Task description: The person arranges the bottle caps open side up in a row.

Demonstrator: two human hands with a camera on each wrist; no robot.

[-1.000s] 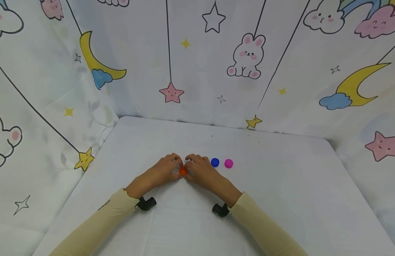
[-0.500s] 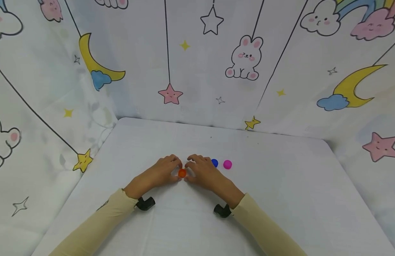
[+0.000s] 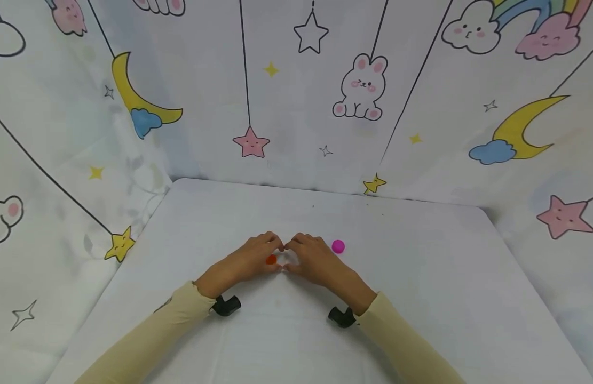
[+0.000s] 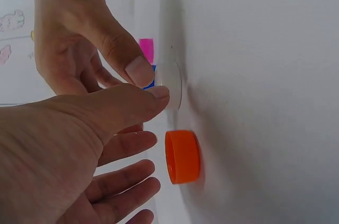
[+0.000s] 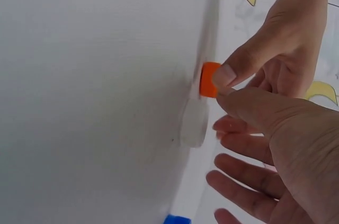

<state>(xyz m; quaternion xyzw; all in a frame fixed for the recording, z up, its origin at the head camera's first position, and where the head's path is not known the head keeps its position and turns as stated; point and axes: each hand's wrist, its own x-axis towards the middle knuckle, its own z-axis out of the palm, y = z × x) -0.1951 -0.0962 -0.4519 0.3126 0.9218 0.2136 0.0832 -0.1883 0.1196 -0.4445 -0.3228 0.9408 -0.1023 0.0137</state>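
An orange bottle cap [image 3: 271, 260] rests on the white table, beneath the fingers of my left hand [image 3: 252, 258]. Right beside it lies a white cap [image 4: 172, 87], in the space between my two hands. My right hand [image 3: 317, 261] faces the left one, and their thumb tips and forefingers nearly meet around the white cap. Whether a fingertip touches that cap, I cannot tell. Neither hand grips anything; the fingers are loosely bent. In the right wrist view a blue cap [image 5: 177, 220] shows at the bottom edge; from the head view my right hand hides it.
A pink cap [image 3: 338, 246] lies just right of my right hand. Behind the table [image 3: 421, 288] hangs a white cloth backdrop [image 3: 296, 101] with cartoon drawings. Dark wrist-camera mounts [image 3: 341, 317] stick out near both sleeves.
Both hands have shifted a little to the right, from around the orange cap to around the white one. My right hand now covers the blue cap in the head view.
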